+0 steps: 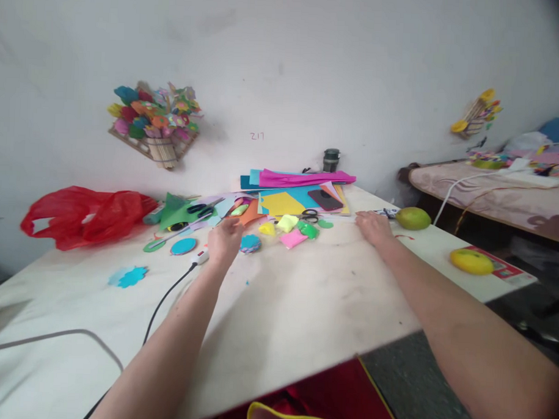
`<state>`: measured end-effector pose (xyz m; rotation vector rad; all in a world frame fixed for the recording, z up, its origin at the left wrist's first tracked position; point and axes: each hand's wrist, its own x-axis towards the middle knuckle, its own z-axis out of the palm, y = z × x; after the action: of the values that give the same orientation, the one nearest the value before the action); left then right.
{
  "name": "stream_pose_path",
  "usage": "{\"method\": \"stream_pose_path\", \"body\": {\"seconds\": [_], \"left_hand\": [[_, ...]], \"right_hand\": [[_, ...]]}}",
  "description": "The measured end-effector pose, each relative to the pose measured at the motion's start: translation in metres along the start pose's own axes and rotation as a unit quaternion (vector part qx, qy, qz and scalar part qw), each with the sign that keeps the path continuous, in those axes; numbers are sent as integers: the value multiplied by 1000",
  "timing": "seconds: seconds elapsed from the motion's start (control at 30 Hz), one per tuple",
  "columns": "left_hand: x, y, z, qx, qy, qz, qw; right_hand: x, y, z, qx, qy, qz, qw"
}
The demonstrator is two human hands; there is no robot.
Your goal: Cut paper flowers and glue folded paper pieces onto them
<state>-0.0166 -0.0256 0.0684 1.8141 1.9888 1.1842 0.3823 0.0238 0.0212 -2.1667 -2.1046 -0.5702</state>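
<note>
My left hand [224,239] is over the left middle of the table, fingers loosely bent and slightly apart, with nothing visible in them. Just right of it lies a round blue paper piece [250,244]. Beyond are coloured papers and small soft packets: yellow [287,223], green [308,229] and pink [293,239]. My right hand [373,228] rests on the tabletop with fingers stretched forward, left of a green mango [413,218]. Black-handled scissors [309,215] and a dark phone [325,200] lie between the hands, farther back.
A red plastic bag [91,218] sits at the back left. A power strip end [199,257] with a black cable is beside my left wrist. A blue scalloped paper shape [133,277] lies at left, a yellow mango [471,261] at right. Pink sheets [308,178] are stacked by the wall.
</note>
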Motion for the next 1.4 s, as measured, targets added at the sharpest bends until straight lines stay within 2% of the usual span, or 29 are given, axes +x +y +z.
{"method": "stream_pose_path", "body": {"seconds": [0.2,0.3,0.43,0.6,0.8,0.87,0.97,1.07,1.2,1.3,1.4], "left_hand": [[5,-35,-16,6,89,-83,993],[7,-45,-27,37,99,-100,989],[9,-55,-36,127,53,-134,981],[10,-69,-30,199,-21,-141,970],[7,-74,-22,261,-50,-125,956],[6,-74,-21,275,-47,-101,955],[6,-74,-22,275,-55,-79,957],[5,-74,-22,262,-52,-81,960],[2,-70,-22,270,10,-44,962],[-2,-59,-21,261,61,1,963],[-6,-46,-20,205,68,24,976]], "right_hand": [[-6,0,4,-22,54,-24,998],[-10,-3,2,-31,110,-19,993],[-11,-8,1,-34,174,-23,984],[-10,-16,0,-29,247,-40,968],[-16,-48,-15,7,299,-135,945],[-18,-61,-22,25,281,-180,942],[-20,-76,-27,32,221,-224,949],[-21,-80,-25,24,147,-227,962],[-20,-76,-17,26,66,-206,976],[-20,-76,-15,33,47,-204,977],[-19,-83,-21,42,64,-188,979]]}}
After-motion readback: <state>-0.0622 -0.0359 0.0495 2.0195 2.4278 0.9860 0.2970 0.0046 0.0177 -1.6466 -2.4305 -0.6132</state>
